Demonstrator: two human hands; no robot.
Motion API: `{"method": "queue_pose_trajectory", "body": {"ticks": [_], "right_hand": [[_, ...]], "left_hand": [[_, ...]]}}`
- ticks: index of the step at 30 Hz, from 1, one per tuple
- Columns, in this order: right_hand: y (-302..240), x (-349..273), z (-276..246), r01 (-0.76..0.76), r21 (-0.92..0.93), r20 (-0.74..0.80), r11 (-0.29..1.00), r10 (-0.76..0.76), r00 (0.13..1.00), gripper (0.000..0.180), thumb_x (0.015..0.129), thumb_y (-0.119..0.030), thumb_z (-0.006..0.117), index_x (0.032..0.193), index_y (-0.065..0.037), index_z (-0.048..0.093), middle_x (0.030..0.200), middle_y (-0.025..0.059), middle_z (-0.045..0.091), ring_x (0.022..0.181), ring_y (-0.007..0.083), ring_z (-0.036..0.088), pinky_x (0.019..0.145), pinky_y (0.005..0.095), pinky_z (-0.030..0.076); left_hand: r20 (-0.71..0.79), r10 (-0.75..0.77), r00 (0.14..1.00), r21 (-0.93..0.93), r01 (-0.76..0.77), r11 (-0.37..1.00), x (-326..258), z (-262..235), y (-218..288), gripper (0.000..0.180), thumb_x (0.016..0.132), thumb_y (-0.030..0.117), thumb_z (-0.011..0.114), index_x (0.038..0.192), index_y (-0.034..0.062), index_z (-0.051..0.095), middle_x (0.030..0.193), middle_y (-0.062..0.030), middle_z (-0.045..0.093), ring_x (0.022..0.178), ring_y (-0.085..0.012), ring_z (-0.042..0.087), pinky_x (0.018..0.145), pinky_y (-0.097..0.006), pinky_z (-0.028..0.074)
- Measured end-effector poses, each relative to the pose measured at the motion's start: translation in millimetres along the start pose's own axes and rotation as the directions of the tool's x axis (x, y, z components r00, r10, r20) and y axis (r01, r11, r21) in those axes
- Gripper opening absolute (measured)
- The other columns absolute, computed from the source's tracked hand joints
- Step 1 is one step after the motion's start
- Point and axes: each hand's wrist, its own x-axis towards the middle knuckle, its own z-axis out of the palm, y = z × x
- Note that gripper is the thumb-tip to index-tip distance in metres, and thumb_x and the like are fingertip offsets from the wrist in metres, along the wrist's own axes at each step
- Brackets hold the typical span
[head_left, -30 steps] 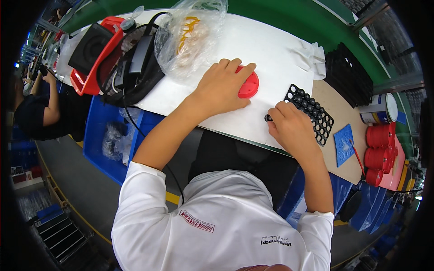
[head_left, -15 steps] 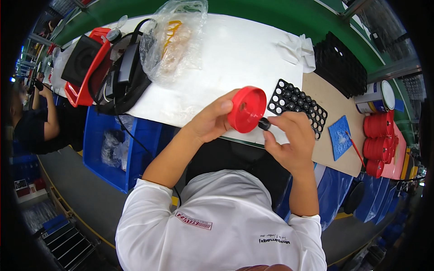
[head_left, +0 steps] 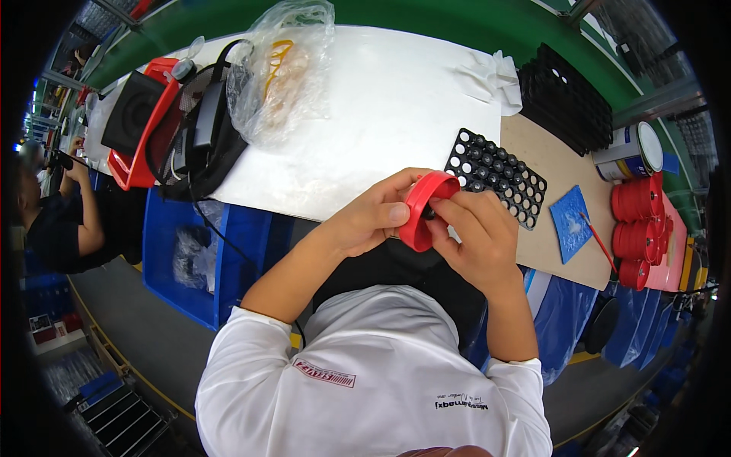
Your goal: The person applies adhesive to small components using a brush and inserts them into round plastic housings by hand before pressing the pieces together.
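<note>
The left hand (head_left: 373,219) holds the red cup (head_left: 416,207) at the table's (head_left: 373,99) near edge; the right hand (head_left: 481,234), fingers narrowed around a small black part (head_left: 428,213), now reaches inside, no longer beside it; fitting seems under way; a black tray (head_left: 499,180) lies beyond.

cup (head_left: 419,204): before parts tray (head_left: 499,175), leftward | stacked trays (head_left: 567,103): behind parts tray (can (head_left: 620,156) beside) | plastic bag (head_left: 301,87): on table (head_left: 381,99), left

A red-bordered patch (head_left: 325,373) with red lettering and stripes sits on the left chest of the white shirt (head_left: 381,343); dark lettering (head_left: 461,405) in two lines, one script-like, stands opposite; the can (head_left: 627,145) wears a blue-and-white label (head_left: 620,162), its print too small to read.
</note>
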Motion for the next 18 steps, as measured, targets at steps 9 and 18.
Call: {"method": "queue_pose_trajectory", "body": {"ticks": [9, 18], "right_hand": [[2.5, -14.0, 3.0, -0.149, 0.147, -0.044, 0.978, 0.157, 0.987, 0.031, 0.067, -0.006, 0.08, 0.095, -0.004, 0.066, 0.089, 0.007, 0.064, 0.07, 0.0201, 0.061, 0.059, 0.0313, 0.049], [-15.2, -39.6, 16.1, -0.548, 0.744, 0.646, -0.382, 0.621, 0.445, 0.026, 0.096, -0.018, 0.058, 0.115, 0.0, 0.06, 0.105, 0.0081, 0.066, 0.077, 0.0102, 0.062, 0.061, 0.0235, 0.05]], "left_hand": [[-0.012, 0.088, 0.996, 0.14, -0.085, 0.986, 1.2, 13.0, 0.7, 0.085, 0.074, 0.034, 0.082, 0.142, 0.0054, 0.038, 0.129, -0.012, 0.053, 0.116, -0.0214, 0.055, 0.097, -0.036, 0.049], [0.251, 0.157, 0.955, 0.903, -0.289, 0.318, 0.2, 24.5, 37.5, 0.088, 0.067, 0.022, 0.085, 0.143, 0.0067, 0.043, 0.141, -0.0155, 0.044, 0.129, -0.0286, 0.047, 0.101, -0.041, 0.044]]}}
